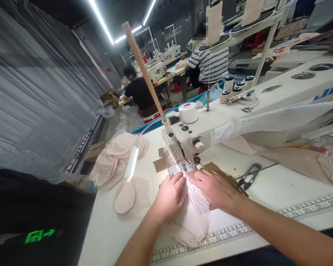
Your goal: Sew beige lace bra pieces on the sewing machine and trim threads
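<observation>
Left hand [170, 194] flat, pressed lace piece [195, 207] | right hand [215, 188] flat beside it | needle [183, 166] just ahead

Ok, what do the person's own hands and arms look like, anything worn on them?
Both the left hand and the right hand are bare, with no gloves, rings or watch visible. Both forearms are uncovered up to the frame edge; no sleeves show.

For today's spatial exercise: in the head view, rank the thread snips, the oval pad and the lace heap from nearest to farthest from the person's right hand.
1. Thread snips, just right of the right hand.
2. Oval pad, left, beyond the left hand.
3. Lace heap, far left, at the table edge.
</observation>
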The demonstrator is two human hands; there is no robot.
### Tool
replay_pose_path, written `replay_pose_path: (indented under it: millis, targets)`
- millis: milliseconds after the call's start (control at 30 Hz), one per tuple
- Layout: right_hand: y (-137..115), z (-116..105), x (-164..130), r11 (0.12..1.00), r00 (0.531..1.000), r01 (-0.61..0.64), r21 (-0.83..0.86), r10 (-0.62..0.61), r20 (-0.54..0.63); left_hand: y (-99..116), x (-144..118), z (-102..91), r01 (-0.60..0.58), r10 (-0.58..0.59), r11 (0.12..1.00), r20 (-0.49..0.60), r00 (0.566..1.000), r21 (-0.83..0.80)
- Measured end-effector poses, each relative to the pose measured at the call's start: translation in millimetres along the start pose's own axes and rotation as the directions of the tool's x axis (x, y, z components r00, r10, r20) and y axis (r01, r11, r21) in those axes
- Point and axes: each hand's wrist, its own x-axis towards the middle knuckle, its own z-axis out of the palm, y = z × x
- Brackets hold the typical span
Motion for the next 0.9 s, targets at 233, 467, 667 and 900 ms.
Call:
replay_pose_path:
  millis: [233, 467, 667, 900]
  targets:
    - [2, 8, 3, 0.999, 0.997, -0.05, 0.016, 0.051, -0.053, -12, 13, -0.6, -0.091, 0.09, 0.995, 0.03, 0.995, 0.033]
    - [1, 4, 5, 0.997, 0.998, -0.067, 0.031, 0.067, -0.008, -33, 22, -5.3, -0.188, 0.187, 0.982, 0.091, 0.978, 0.002]
    - [11, 8, -2, 0.985, 0.996, -0.058, 0.16, 0.067, -0.056, -17, 5, -11.6, -0.147, 0.147, 0.987, -0.012, 0.989, -0.059]
    - [10, 1, -3, 0.968, 0.99, -0.076, 0.241, 0.102, -0.095, 6, -15, 0.9, -0.034, 0.025, 0.995, -0.098, 0.995, -0.093]
